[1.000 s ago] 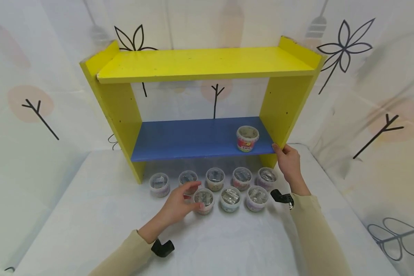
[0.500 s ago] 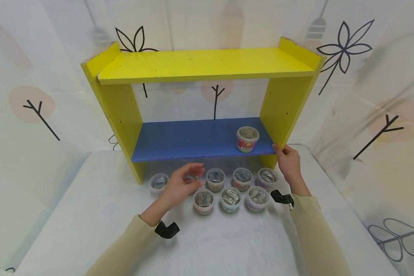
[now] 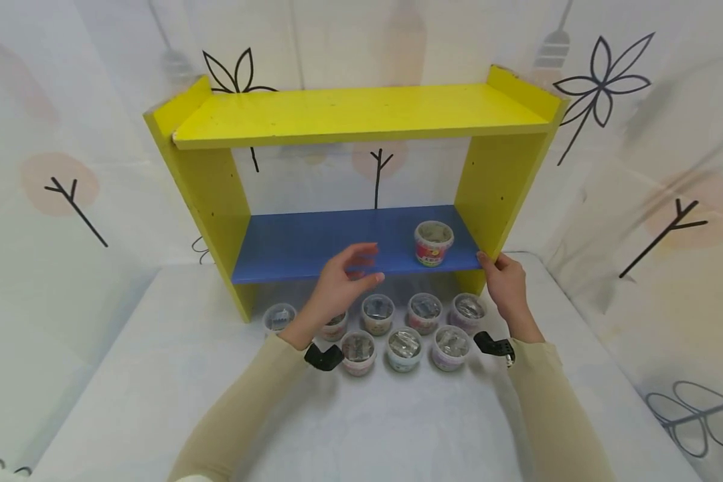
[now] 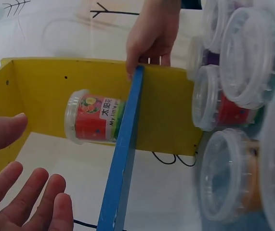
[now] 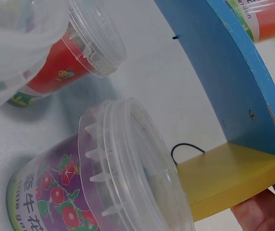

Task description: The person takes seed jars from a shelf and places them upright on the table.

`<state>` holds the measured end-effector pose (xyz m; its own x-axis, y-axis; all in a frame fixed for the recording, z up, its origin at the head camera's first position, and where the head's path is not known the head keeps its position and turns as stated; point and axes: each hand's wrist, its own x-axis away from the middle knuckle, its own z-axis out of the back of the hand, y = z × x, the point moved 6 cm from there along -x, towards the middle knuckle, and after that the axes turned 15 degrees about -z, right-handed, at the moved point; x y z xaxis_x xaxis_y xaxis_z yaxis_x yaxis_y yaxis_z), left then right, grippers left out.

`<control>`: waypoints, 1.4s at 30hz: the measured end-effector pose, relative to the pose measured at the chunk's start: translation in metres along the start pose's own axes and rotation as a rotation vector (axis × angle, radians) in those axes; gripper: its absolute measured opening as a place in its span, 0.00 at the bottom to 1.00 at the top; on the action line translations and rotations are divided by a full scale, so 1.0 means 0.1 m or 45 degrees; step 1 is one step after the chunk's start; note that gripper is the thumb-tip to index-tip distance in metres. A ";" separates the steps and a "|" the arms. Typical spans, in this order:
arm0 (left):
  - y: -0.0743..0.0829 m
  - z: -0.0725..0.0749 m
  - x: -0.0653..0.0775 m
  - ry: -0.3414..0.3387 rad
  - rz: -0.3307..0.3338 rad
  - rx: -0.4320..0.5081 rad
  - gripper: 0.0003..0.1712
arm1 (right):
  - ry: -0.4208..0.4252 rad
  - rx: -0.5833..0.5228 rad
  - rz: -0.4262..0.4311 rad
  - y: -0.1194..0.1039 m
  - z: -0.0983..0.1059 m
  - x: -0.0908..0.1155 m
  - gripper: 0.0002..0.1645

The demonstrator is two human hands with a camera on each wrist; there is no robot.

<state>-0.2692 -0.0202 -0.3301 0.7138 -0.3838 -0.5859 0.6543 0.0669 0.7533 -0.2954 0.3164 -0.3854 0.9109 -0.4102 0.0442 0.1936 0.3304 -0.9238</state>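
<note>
A yellow shelf unit [image 3: 337, 110] with a blue lower board [image 3: 295, 241] stands against the back. On that board's right side sits a small plastic tub [image 3: 432, 249] with a red label. My left hand [image 3: 342, 284] is raised in front of the blue board's edge, holding nothing, its thumb and fingers apart. In the left wrist view, fingers [image 4: 29, 192] spread toward the red-labelled tub, with a gap between. My right hand [image 3: 506, 288] grips the right side panel, thumb at the board's corner. Several lidded tubs [image 3: 405, 348] stand on the table below.
The tubs make two rows in front of the unit; a tub with a purple label [image 5: 55, 192] is close to the right wrist. My left forearm passes over the leftmost tub [image 3: 279, 314]. White printed cloth [image 3: 66, 301] surrounds the white table [image 3: 367, 428].
My left hand has risen away from the front tubs, moving forward and right up to the blue board, with nothing in it. My right hand stays at the side panel.
</note>
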 end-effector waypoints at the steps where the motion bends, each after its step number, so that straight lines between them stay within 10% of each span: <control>1: -0.01 -0.01 -0.05 0.000 0.002 0.001 0.30 | 0.000 0.001 0.001 0.00 0.00 0.00 0.37; 21: -0.21 -0.53 -0.73 -0.112 0.147 0.086 0.46 | 0.001 0.001 0.011 0.00 0.00 -0.01 0.37; 42: -0.30 -0.78 -0.86 -0.127 0.245 0.131 0.44 | 0.029 0.012 0.030 0.00 -0.01 -0.01 0.36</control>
<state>-0.3308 0.0823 -0.3260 0.7913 -0.4626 -0.3999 0.4760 0.0555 0.8777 -0.2969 0.3163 -0.3858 0.9067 -0.4217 0.0134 0.1756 0.3485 -0.9207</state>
